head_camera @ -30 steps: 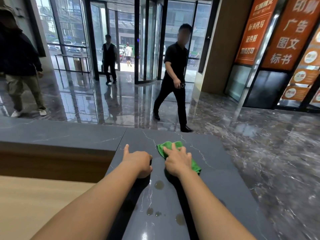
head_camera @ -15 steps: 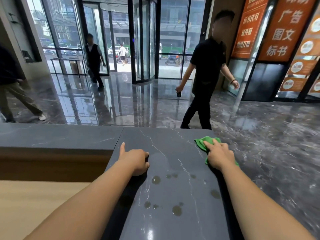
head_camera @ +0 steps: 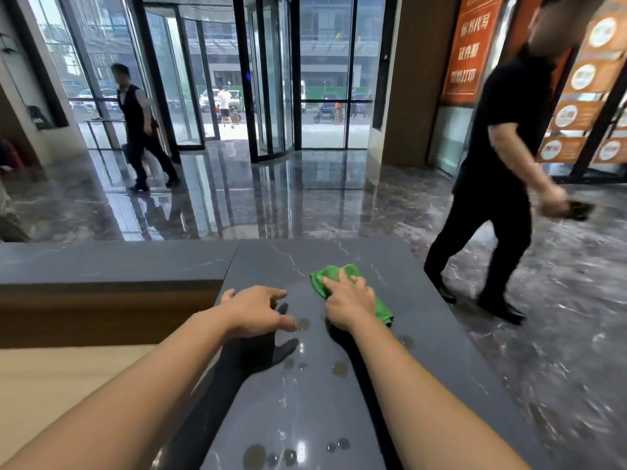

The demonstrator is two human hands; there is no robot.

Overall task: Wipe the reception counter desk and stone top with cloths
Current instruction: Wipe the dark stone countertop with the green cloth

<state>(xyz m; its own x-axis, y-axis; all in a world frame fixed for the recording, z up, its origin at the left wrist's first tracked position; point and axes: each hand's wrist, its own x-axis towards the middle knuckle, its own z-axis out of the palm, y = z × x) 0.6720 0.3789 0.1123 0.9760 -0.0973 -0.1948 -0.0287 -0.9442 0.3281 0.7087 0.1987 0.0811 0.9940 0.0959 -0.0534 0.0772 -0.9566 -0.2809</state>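
A dark grey stone top (head_camera: pixel 305 395) with white veins stretches away from me, dotted with several water drops. A folded green cloth (head_camera: pixel 334 274) lies on it, and my right hand (head_camera: pixel 349 300) presses flat on the cloth with straight fingers. My left hand (head_camera: pixel 252 310) hovers just over the stone beside it, fingers spread and loose, holding nothing. The lower pale wooden desk (head_camera: pixel 51 385) lies at the left.
A person in black walks close past the counter's right edge (head_camera: pixel 498 184). Another person (head_camera: pixel 140 130) crosses the glossy lobby floor near the glass revolving door (head_camera: pixel 271 79). The raised stone ledge (head_camera: pixel 101 261) continues to the left.
My right hand has slid the cloth back left towards the middle of the stone. My left hand has opened from a fist and lifted. The person in black has walked to the right.
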